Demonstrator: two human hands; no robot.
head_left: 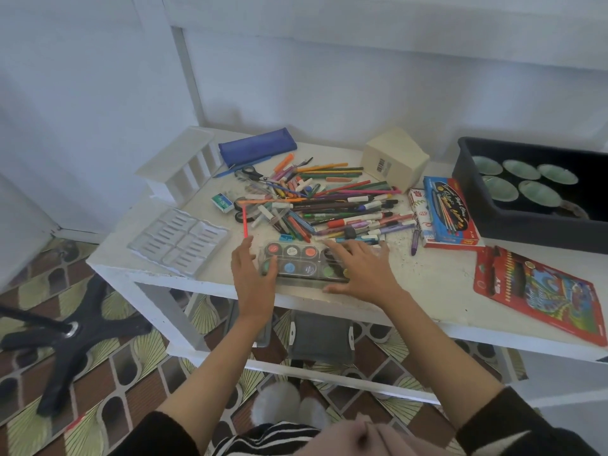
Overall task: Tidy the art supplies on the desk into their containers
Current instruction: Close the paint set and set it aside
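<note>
Both hands at the paint box, head view. The left hand (253,271) is open, its fingers nearly straight along the left end of the paint box (296,258) and its thumb lying over the box's left corner. The right hand (358,271) is open and spread wide, fingers flat on the right part of the clear lid and thumb at the front edge. Neither hand curls round anything.

The paint box lies at the lower centre of the frame, near the front edge of the white bench (427,284). Round pans of red, orange, blue, green and dark paint show through its lid.

Just behind it a loose pile of pens, pencils and crayons (329,202) covers the middle of the bench. One red pencil (245,222) lies apart, beside the left fingertips.

Containers:
- A black tub (526,225) at the right edge holds pale green dishes.
- A blue pencil case (256,146) lies flat at the back; whether it is zipped cannot be told.
- A clear moulded tray (179,241) sits at the left.
- A blue flat box (447,212) lies beside the tub.
- A red pencil pack (539,291) lies at the lower right, with coloured pencils showing through its window.
- A cream carton (394,159) stands behind the pile.

Both forearms are bare and rise from the lower corners of the frame, converging on the box. Dark sleeves are gathered at the elbows.
</note>
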